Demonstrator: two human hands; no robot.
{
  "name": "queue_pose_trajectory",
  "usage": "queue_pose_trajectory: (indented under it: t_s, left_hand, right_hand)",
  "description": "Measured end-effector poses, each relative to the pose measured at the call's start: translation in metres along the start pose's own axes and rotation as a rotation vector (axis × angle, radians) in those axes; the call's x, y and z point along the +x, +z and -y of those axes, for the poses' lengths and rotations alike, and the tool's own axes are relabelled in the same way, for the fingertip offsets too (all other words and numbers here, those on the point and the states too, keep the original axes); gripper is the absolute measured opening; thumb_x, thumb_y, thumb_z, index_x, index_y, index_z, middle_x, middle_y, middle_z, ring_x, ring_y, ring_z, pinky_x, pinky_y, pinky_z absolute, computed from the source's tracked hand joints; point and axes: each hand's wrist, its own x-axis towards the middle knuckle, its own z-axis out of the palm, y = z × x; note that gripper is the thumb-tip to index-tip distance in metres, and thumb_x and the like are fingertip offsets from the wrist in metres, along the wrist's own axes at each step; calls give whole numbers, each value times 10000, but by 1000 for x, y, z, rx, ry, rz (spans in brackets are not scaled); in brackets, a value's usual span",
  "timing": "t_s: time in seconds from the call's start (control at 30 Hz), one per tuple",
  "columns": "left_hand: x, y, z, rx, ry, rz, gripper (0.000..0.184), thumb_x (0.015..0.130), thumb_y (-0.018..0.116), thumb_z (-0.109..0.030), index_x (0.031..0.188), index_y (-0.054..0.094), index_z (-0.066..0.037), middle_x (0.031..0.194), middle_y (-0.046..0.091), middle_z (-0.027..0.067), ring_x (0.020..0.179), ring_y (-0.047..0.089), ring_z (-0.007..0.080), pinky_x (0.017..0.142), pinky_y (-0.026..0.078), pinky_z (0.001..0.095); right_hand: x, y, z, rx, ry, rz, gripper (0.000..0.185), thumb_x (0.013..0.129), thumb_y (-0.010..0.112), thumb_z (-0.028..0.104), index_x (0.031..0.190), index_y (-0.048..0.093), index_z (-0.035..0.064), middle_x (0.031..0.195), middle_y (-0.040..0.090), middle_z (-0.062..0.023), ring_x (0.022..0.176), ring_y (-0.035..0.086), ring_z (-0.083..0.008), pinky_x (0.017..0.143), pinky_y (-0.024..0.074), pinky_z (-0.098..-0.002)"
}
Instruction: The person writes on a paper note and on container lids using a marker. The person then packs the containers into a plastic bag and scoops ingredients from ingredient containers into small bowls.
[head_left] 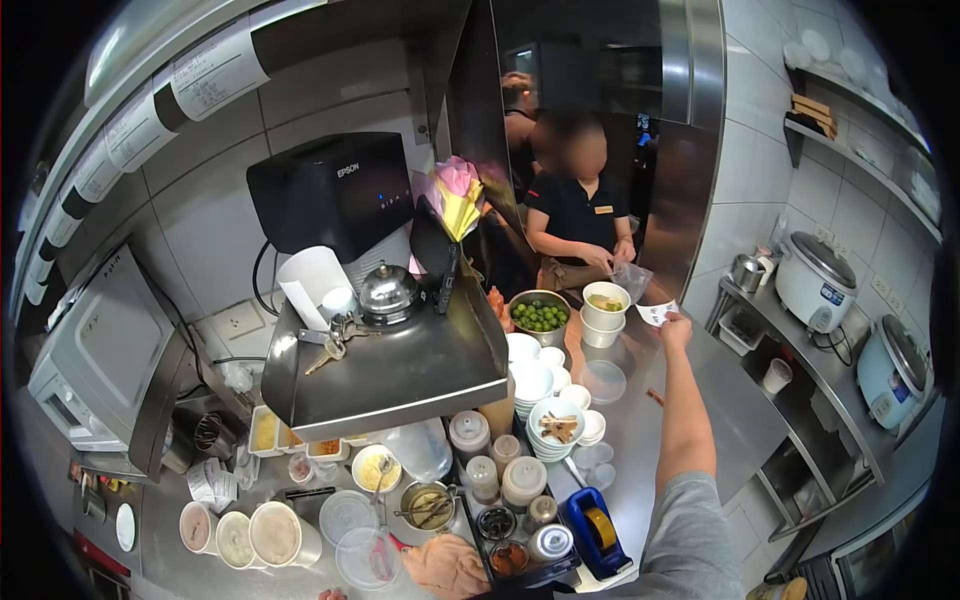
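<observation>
At the end of my outstretched right arm, my right hand (676, 330) grips a small white paper slip (655, 314) with dark print on it. Just left of the slip stand stacked white bowls (602, 325), the top one holding food in liquid. A clear round lid (604, 382) lies on the steel counter nearer to me. Of my left hand (332, 595), only fingertips show at the bottom edge, below the clear plastic lids (366, 556); whether it holds anything is hidden.
Across the counter a person (580, 215) handles a clear plastic bag (632, 277). A metal bowl of green limes (540, 316), stacked white dishes (535, 380) and a blue tape dispenser (597, 530) stand nearby. A raised steel shelf (400, 380) juts out at left, with a bell (388, 292).
</observation>
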Motion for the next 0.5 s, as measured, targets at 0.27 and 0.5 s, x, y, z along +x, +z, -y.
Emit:
queue_pose_trajectory:
  t_s: [0.27, 0.5]
  left_hand:
    - [6, 4, -17, -115, -117, -16, 258, 846, 460, 18, 1091, 524, 65, 1064, 521, 196, 941, 554, 299, 835, 459, 365]
    - [57, -9, -112, -586, -195, 167, 241, 804, 527, 51, 1011, 567, -67, 1224, 468, 103, 1040, 534, 201, 784, 454, 285]
  right_hand:
    - [3, 24, 0, 61, 17, 165, 247, 780, 507, -72, 986, 638, -36, 785, 651, -127, 572, 640, -193, 487, 550, -291]
    - [-163, -70, 129, 483, -90, 1295, 365, 721, 692, 84, 1047, 595, -49, 979, 620, -102, 834, 604, -142, 729, 501, -265]
